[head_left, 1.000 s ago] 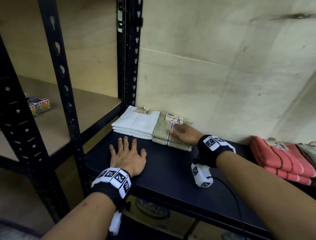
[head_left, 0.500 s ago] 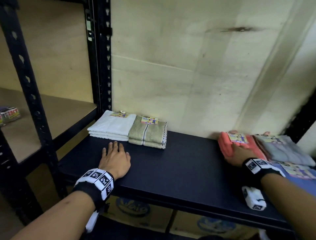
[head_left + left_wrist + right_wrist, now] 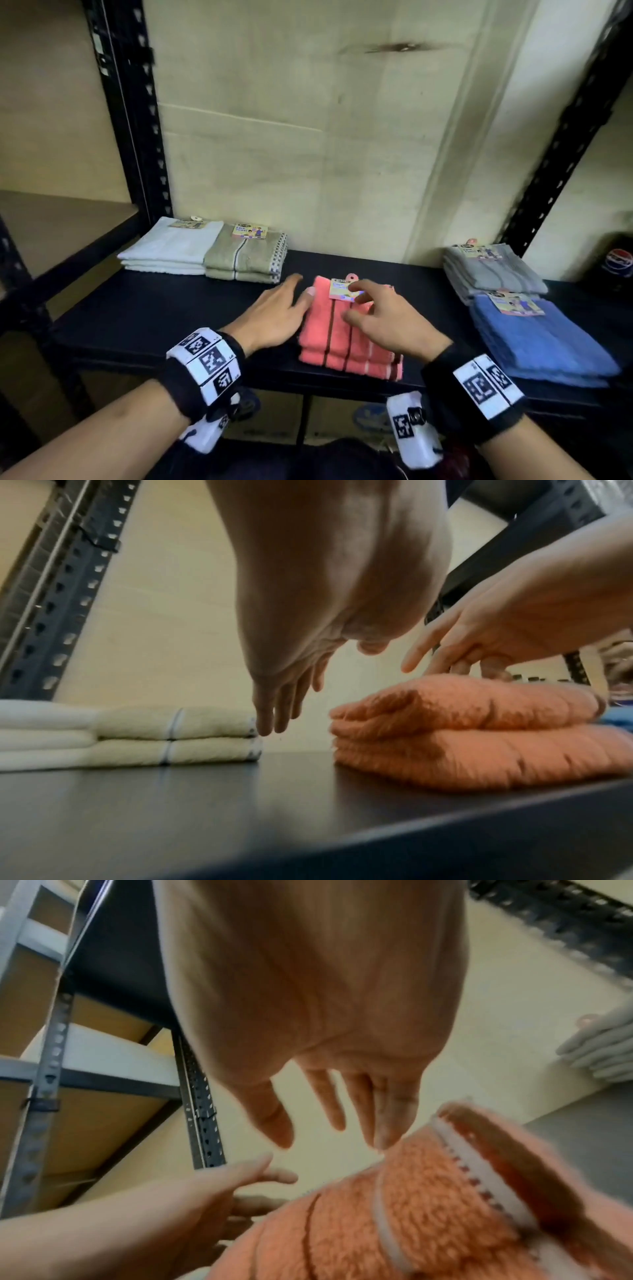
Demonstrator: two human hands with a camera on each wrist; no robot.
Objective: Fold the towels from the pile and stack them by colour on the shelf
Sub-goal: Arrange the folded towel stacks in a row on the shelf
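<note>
We see a smooth black shelf (image 3: 191, 308) against a pale plywood wall (image 3: 308, 154) — fluffy folded coral towels (image 3: 346, 339) stacked mid-shelf, left hand (image 3: 274, 318) and right hand (image 3: 387, 318) relaxed, fingers loose, grasping nothing.

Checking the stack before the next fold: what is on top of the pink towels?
On the pink towels lie a paper label and the right hand, its fingers loose. The left hand touches their left edge. The towel under the right palm is hidden.

left wrist: black band (image 3: 202, 370), white square-code tiles | right wrist: matching band (image 3: 476, 394) | white camera block (image 3: 412, 428) slung under each | forearms bare
</note>
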